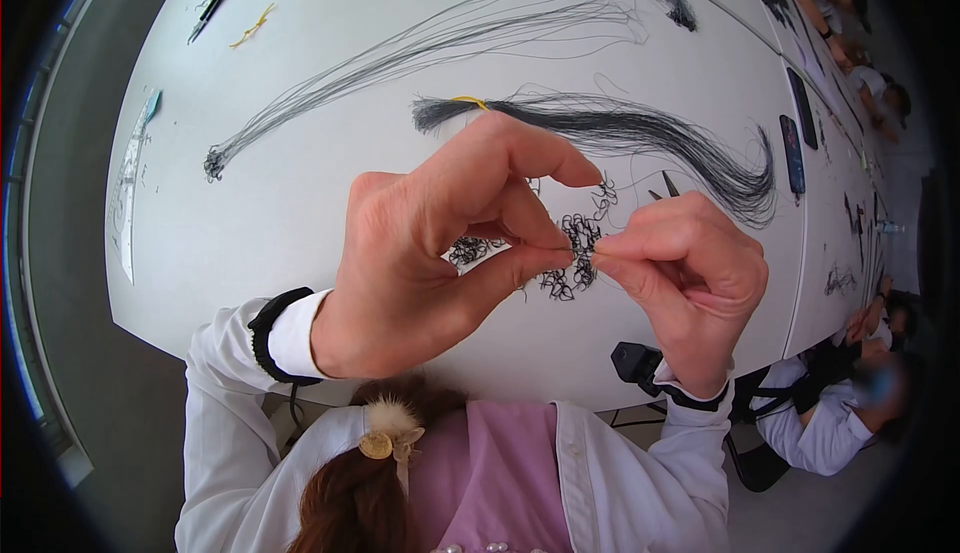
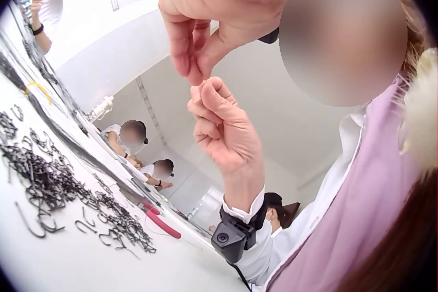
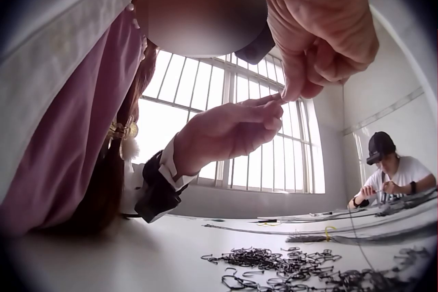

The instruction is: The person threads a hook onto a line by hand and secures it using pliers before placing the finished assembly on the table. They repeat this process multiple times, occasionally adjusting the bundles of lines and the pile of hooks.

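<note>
Above the table, my left hand (image 1: 425, 243) pinches with its thumb and a fingertip, its index finger raised away. Facing it almost tip to tip, my right hand (image 1: 690, 273) pinches with thumb and index finger, the others curled in. What lies between the fingertips is tiny and mostly hidden; I cannot tell its kind. From the right hand (image 3: 325, 32) a thin dark line (image 3: 357, 230) hangs down in the right wrist view. Below the hands spreads a loose pile of black fish hooks (image 1: 580, 228), seen more fully as hooks (image 2: 51, 179) in the left wrist view.
Behind the pile lies a thick bundle of dark line (image 1: 630, 133) tied in yellow. A looser bundle (image 1: 340, 83) has hooks at one end. Red-handled pliers (image 2: 161, 222), a pen (image 1: 210, 13), a ruler (image 1: 135, 193) and phones (image 1: 792, 153) lie around. Other people sit to the right.
</note>
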A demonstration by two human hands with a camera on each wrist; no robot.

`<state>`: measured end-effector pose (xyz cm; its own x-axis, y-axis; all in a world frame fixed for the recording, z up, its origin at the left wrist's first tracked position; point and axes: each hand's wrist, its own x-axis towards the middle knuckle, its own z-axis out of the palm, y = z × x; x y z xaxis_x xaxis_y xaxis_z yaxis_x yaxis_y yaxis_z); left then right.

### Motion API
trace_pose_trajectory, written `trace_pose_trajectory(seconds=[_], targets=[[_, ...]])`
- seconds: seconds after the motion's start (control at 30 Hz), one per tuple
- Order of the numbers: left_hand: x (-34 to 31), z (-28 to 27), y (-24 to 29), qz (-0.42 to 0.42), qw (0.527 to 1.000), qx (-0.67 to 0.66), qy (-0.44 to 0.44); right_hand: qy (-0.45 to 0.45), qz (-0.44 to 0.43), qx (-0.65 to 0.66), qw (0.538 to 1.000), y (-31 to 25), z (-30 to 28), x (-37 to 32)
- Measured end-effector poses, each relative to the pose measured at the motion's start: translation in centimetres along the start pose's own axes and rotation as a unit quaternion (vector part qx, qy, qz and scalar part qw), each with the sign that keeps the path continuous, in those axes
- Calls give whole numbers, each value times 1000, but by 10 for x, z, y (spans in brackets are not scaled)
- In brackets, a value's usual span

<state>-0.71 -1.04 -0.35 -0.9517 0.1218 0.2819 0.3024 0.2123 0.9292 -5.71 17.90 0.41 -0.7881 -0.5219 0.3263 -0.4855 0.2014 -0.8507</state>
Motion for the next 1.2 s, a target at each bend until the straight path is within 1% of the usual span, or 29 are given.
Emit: trace_pose_trajectory(seconds=[0.2,0.47,0.5,0.53,0.57,0.63,0.67,0.73,0.77,0.83,0.9,0.97,1.0,1.07,1.13,1.2], targets=[[-1,1,0,8,1000,-4,1,-1,6,-10,1000,-3,0,0],[0,0,-1,40,999,-5,-3,10,2,-20,1000,-1,0,-1],[0,-1,-1,40,999,-5,-3,-10,2,-22,1000,1,-4,-1],[-1,-1,1,15,1000,-10,-2,-29,3,-24,999,3,-6,-1],[-1,-1,1,-11,1000,-15,-1,-29,2,-25,999,0,-3,1],[-1,-2,1,-6,1000,-21,-2,14,83,25,996,-9,3,6],[-1,-2,1,-1,1000,-27,-3,14,82,24,996,-8,2,5],[-1,-2,3,-3,999,-33,3,-40,69,41,996,-4,-3,3],[-1,-2,4,-6,999,-39,9,-41,67,40,996,-5,-4,3],[-1,-2,5,-9,999,-45,10,-68,62,47,995,-7,-4,3],[-2,-3,4,-12,999,-50,10,-54,48,62,996,-1,-1,0],[-2,-2,0,28,998,-48,8,-39,33,76,996,-1,0,0],[-2,-3,0,31,998,-48,9,-34,39,80,995,-4,1,1],[-2,-4,1,7,998,-57,6,-31,43,83,995,-7,1,2],[-2,-6,2,2,998,-62,8,-17,42,81,996,-10,2,4],[-3,-7,4,-4,998,-67,9,-24,39,77,996,-12,2,5]])
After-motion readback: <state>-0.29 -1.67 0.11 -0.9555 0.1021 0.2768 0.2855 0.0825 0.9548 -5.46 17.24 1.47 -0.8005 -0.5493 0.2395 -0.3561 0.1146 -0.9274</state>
